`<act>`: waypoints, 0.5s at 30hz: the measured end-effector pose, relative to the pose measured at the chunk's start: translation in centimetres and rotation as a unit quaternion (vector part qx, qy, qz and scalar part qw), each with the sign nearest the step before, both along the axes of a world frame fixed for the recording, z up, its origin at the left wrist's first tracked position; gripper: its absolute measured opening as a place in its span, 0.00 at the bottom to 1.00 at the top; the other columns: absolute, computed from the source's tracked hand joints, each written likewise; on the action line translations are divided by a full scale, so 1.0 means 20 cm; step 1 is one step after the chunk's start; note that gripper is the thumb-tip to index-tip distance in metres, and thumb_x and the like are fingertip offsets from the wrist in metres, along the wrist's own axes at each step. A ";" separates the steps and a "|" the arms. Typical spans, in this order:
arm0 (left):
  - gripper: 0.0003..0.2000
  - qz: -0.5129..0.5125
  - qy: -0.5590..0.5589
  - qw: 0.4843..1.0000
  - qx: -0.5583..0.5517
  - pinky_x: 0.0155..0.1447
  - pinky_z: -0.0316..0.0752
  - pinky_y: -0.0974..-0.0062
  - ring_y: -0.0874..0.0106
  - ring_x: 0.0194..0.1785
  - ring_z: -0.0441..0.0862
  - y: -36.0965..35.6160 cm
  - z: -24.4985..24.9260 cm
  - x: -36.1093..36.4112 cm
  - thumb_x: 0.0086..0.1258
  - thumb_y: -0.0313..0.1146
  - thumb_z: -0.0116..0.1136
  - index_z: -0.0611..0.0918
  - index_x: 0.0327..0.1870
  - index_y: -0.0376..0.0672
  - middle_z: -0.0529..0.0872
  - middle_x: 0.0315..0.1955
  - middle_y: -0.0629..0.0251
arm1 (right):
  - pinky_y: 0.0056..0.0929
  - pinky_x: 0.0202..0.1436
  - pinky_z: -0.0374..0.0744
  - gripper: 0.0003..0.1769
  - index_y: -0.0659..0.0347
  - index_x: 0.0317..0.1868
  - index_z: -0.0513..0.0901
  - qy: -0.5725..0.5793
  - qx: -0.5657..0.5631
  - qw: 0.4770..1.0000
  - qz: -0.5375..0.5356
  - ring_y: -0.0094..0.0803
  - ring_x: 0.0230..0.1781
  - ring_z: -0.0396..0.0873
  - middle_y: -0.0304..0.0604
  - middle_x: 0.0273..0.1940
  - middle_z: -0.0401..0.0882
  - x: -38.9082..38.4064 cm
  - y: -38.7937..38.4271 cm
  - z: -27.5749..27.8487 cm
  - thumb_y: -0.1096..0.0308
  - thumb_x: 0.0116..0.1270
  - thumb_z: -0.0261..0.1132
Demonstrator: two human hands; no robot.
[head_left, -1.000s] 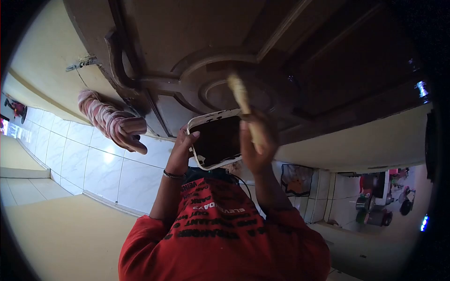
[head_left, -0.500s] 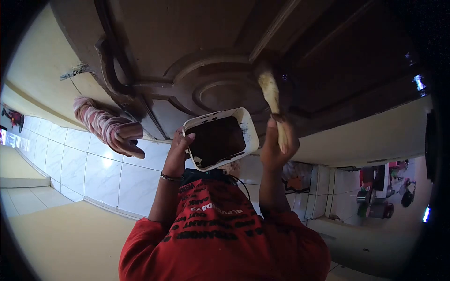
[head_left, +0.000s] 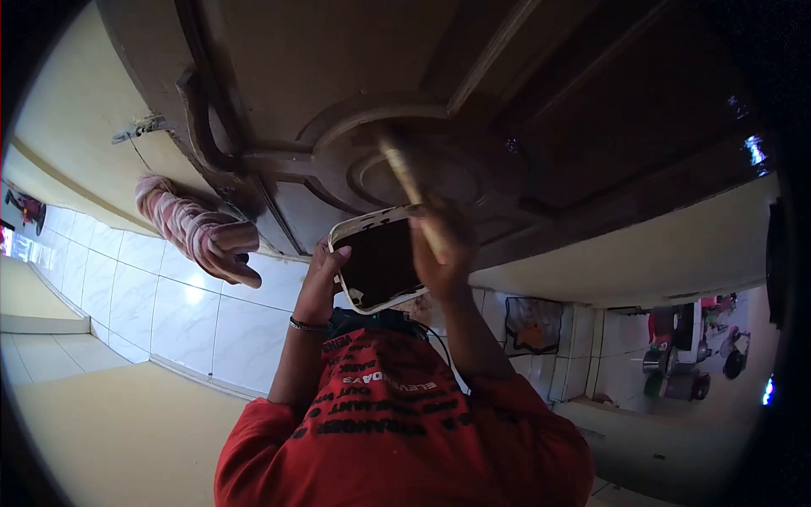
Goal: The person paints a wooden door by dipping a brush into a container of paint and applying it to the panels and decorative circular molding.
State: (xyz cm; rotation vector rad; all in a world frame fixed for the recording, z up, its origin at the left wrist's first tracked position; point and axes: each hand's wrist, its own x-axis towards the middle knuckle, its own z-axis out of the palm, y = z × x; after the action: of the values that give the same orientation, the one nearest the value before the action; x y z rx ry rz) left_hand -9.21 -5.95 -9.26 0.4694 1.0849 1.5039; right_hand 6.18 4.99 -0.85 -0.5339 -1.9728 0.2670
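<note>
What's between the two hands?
The white tub with its dark contents, in the head view. The left hand grips one side; the right hand, holding the brush, hides the other.

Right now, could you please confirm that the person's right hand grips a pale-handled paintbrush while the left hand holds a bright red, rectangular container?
Not quite: the rectangular container is white, not bright red, as the head view shows. The left hand does hold it, and the right hand does grip the pale-handled paintbrush.
</note>
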 end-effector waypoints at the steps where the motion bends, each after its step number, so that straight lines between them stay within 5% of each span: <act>1: 0.33 -0.003 -0.001 1.000 -0.002 0.58 0.76 0.71 0.69 0.63 0.73 0.00 -0.02 0.00 0.68 0.47 0.57 0.63 0.70 0.40 0.74 0.60 0.60 | 0.37 0.47 0.79 0.09 0.66 0.42 0.83 0.030 -0.004 0.999 -0.023 0.41 0.42 0.83 0.51 0.44 0.85 0.06 0.01 -0.02 0.81 0.62 0.67; 6: 0.34 -0.020 0.004 1.000 -0.014 0.57 0.76 0.69 0.68 0.63 0.72 0.03 -0.05 0.01 0.67 0.48 0.58 0.63 0.69 0.39 0.74 0.59 0.60 | 0.38 0.47 0.79 0.08 0.69 0.44 0.83 0.129 -0.070 0.980 -0.133 0.37 0.42 0.83 0.47 0.42 0.85 0.25 -0.05 -0.01 0.77 0.64 0.67; 8: 0.34 -0.024 0.007 1.000 -0.005 0.57 0.76 0.69 0.68 0.63 0.73 0.04 -0.05 0.01 0.67 0.48 0.58 0.62 0.69 0.39 0.74 0.59 0.60 | 0.38 0.49 0.78 0.12 0.62 0.43 0.83 0.128 -0.088 0.985 -0.073 0.45 0.44 0.82 0.54 0.47 0.84 0.22 -0.07 -0.02 0.81 0.58 0.67; 15: 0.33 -0.021 0.002 1.000 -0.003 0.57 0.76 0.72 0.69 0.62 0.74 0.02 -0.01 0.02 0.68 0.47 0.57 0.63 0.69 0.39 0.74 0.59 0.59 | 0.38 0.49 0.78 0.10 0.64 0.43 0.83 -0.022 -0.044 0.997 0.052 0.45 0.44 0.83 0.54 0.48 0.85 -0.07 -0.04 -0.03 0.80 0.60 0.68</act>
State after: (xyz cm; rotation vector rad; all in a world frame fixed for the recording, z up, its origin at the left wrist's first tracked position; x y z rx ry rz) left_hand -8.81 -5.62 -9.39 0.4880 1.0760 1.4620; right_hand 4.76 4.19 -1.40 -0.4980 -2.0415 0.4123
